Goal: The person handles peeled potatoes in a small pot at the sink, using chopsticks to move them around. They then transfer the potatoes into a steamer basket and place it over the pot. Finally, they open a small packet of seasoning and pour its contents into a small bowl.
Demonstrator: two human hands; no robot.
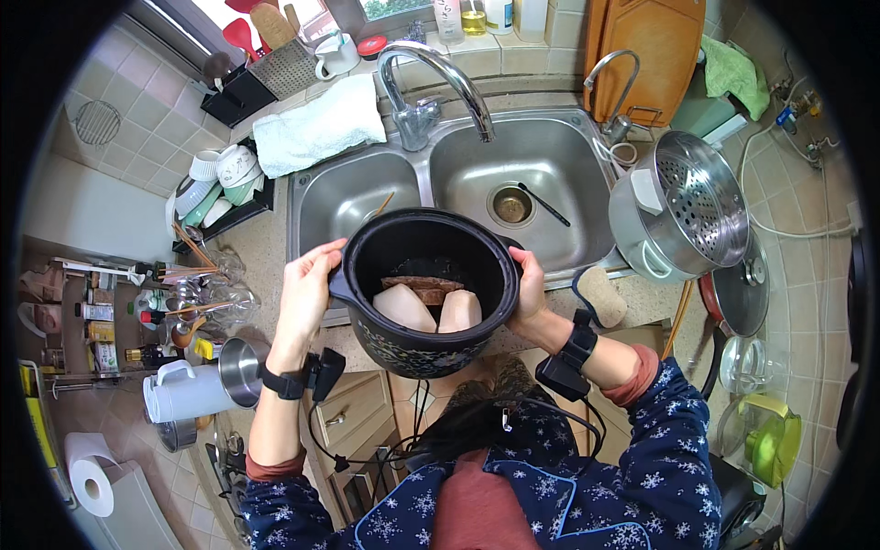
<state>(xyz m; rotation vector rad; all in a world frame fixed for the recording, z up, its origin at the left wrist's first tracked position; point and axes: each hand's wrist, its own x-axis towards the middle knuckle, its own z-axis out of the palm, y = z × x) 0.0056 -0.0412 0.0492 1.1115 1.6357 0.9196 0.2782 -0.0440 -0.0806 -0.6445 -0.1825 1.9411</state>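
A black ceramic pot with a floral pattern (423,357) is held by its two side handles over the front edge of the sink. My left hand (311,283) grips the handle on the left, and my right hand (528,289) grips the one on the right. Inside the pot lie two pale peeled root pieces (403,307) and brownish-red chunks that look like meat (426,286). The pot is tilted so that its inside faces me.
Behind the pot is a double steel sink (474,172) with a chrome faucet (440,55) and a dark thin utensil (544,205). A steamer pot (639,227) and a sponge (605,297) are at the right. Bowls (237,165), glasses and a white jug (185,392) stand at the left.
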